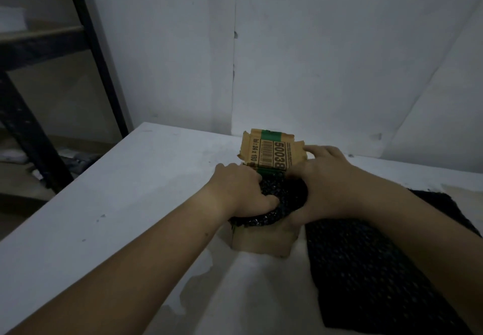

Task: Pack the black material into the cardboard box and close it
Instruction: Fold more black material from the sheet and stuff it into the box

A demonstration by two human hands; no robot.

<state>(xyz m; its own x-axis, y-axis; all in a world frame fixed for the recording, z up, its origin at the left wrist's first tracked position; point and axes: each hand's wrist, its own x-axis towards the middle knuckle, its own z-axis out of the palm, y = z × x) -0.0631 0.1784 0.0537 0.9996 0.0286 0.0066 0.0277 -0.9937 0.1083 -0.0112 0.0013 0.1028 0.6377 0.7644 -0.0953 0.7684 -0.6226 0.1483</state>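
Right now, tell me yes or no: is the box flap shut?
No: the flap stands upright, and material bulges out of the open box.

Table left of cardboard box is open; black sheet covers near right; upright flap and wall block far side.
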